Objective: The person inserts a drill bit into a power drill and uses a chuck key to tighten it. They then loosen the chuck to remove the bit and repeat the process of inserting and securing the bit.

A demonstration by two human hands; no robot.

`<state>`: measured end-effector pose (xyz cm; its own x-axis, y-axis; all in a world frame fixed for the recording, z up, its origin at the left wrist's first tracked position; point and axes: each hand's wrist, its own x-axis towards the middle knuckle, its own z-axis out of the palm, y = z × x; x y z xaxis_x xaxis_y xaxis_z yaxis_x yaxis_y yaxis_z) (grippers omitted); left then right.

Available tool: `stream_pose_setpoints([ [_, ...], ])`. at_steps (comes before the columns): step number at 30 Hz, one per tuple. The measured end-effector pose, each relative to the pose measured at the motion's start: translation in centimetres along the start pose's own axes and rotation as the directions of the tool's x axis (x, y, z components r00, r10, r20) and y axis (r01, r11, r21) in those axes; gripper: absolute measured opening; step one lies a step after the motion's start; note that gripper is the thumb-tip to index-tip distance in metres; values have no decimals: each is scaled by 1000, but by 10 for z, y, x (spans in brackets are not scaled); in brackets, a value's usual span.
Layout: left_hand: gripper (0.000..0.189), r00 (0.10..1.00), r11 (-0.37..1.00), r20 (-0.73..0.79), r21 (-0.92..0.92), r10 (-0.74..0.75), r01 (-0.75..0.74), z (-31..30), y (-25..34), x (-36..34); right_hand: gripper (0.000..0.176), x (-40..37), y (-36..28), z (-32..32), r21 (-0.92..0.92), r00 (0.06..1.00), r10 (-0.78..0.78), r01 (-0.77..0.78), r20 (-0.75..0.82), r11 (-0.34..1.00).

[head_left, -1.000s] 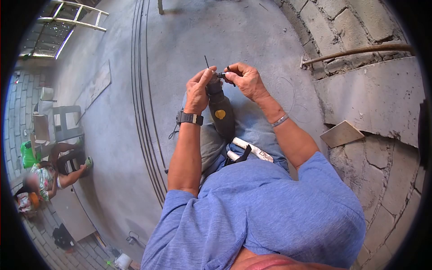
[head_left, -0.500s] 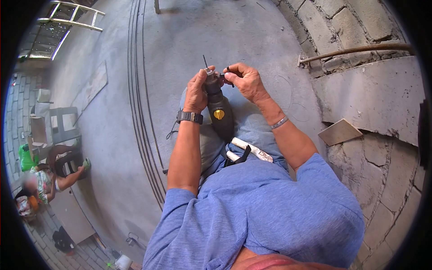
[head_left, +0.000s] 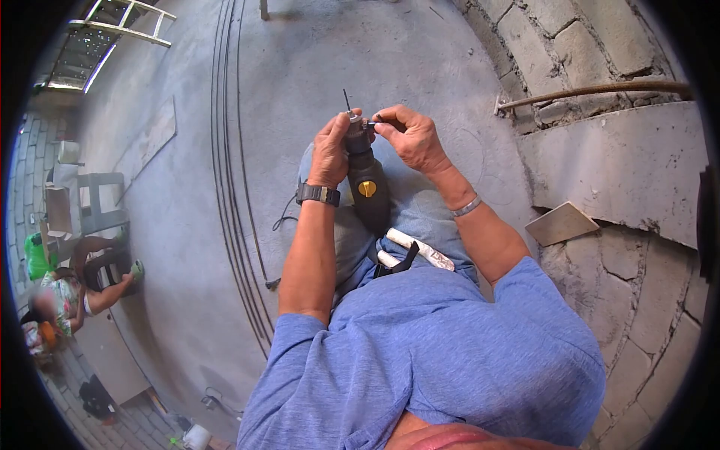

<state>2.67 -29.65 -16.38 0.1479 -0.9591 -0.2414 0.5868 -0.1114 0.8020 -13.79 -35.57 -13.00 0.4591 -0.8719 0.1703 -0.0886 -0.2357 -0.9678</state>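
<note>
A dark power drill [head_left: 369, 180] with a yellow knob lies along my lap, its chuck [head_left: 357, 133] facing away from me. A thin bit [head_left: 346, 100] sticks out of the chuck. My left hand [head_left: 328, 153] is wrapped round the left side of the chuck. At the chuck's right side, my right hand [head_left: 415, 139] pinches a small dark chuck key [head_left: 375, 121], whose end meets the chuck. White rolled objects [head_left: 421, 250] and a black strap rest at my waist.
Long thin rods [head_left: 229, 187] run along the floor to the left. A person [head_left: 75, 300] sits at the far left beside a green bag [head_left: 36, 256]. On the right stand a block wall, a loose tile [head_left: 562, 223] and a rusty bar [head_left: 596, 91]. A ladder [head_left: 124, 28] is at upper left.
The view has shifted slightly. The drill's tip has moved a little to the right, and my right fingers have turned slightly on the key. Both hands keep their hold.
</note>
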Motion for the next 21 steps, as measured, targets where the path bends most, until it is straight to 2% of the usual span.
stream_pose_setpoints([
  [1, 50, 1000, 1000, -1, -2, 2, -2, 1, 1, -1, 15, 1, -1, 0, -1, 1000, -1, 1, 3, 1000],
  [3, 43, 1000, 999, -17, -26, 20, -21, 2, 1, -2, 15, 4, -1, 0, -95, 967, -254, 256, 32, 962],
  [7, 41, 998, 999, -59, 0, 34, -34, 2, 1, -4, 15, 7, -3, 1, -143, 944, -323, 329, 66, 933],
  [9, 37, 996, 999, -78, -11, 48, -49, 4, 3, -5, 15, 12, -5, -2, -251, 908, -379, 414, 177, 875],
  [13, 38, 993, 993, -75, 87, 91, -84, 10, 9, -9, 14, 17, 2, 5, -160, 900, -398, 426, 179, 891],
  [15, 44, 975, 945, -83, 275, 208, -178, 16, 8, -11, 16, 13, 5, 10, -207, 936, -339, 353, 98, 913],
  [17, 51, 964, 918, -73, 330, 257, -219, 25, 5, -13, 16, 9, 8, 13, -257, 929, -363, 367, 65, 894],
  [19, 56, 930, 803, -79, 534, 359, -265, 33, 4, -14, 17, 6, 13, 14, -314, 920, -391, 380, 29, 870],
  [21, 56, 918, 792, -85, 541, 387, -284, 35, 2, -11, 19, 6, 23, 17, -343, 928, -370, 364, 53, 866],
])
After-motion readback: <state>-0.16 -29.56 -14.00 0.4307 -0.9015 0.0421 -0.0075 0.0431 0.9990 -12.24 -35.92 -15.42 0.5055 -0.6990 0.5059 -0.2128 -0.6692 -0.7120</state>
